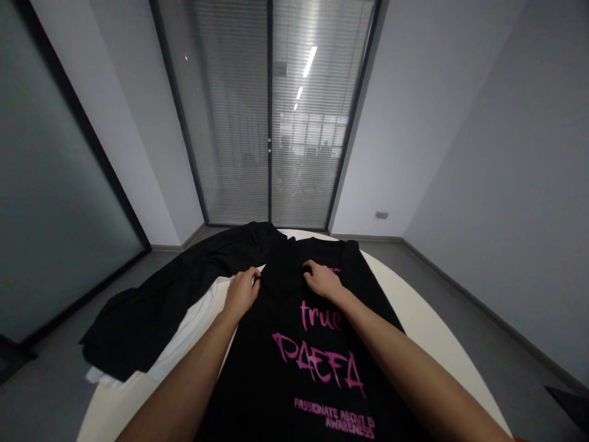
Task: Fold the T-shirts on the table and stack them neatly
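Note:
A black shirt with pink lettering point(317, 362) lies spread on a pale round table point(427, 325), its collar end at the far edge. My left hand point(243, 291) is at the shirt's left edge, fingers bent, thumb and fingertips meeting at the cloth; the fabric between them is too dark to make out clearly. My right hand point(322, 279) rests over the upper middle of the shirt, thumb and index finger curled towards each other, and what lies between them is hidden in the black cloth.
Another black garment point(151, 313) lies along the table's left side, over a white cloth point(184, 334) and hanging past the edge. Beyond the table stand glass panels with blinds point(304, 153) and grey walls.

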A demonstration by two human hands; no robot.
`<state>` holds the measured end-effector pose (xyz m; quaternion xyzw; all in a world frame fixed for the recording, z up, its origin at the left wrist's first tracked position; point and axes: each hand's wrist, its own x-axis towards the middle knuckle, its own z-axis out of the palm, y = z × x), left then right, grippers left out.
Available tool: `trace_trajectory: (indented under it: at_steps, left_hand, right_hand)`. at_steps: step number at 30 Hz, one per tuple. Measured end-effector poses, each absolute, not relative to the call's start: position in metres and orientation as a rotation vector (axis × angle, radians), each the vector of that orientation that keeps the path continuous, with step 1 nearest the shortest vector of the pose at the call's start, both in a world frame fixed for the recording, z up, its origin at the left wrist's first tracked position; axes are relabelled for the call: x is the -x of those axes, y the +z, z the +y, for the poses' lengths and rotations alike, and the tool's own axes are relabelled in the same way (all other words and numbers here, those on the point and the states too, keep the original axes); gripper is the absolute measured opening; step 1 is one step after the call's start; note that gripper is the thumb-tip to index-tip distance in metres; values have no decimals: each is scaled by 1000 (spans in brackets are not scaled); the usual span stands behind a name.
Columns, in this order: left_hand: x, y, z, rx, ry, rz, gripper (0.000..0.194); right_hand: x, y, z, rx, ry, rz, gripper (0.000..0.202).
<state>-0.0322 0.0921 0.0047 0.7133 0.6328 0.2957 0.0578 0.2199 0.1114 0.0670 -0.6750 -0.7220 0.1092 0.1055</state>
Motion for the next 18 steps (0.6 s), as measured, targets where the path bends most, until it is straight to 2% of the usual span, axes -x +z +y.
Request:
trace_trajectory:
  at_steps: [8,12,15,18]
  left_hand:
    - [32,6,93,-2206,921,1816,21]
    - [32,7,92,-2236,951,1771,21]
    - [31,7,92,-2275,968,1715,23]
    - [31,6,92,-2319,978,1649,26]
  right_hand:
    - [-220,72,123,2180,283,-2128,44]
    - [-214,77,133,2296,220,-2068,52]
    - [-211,76,147,2170,107,-2015,49]
    - [-211,69,170,1961,233,-1955,44]
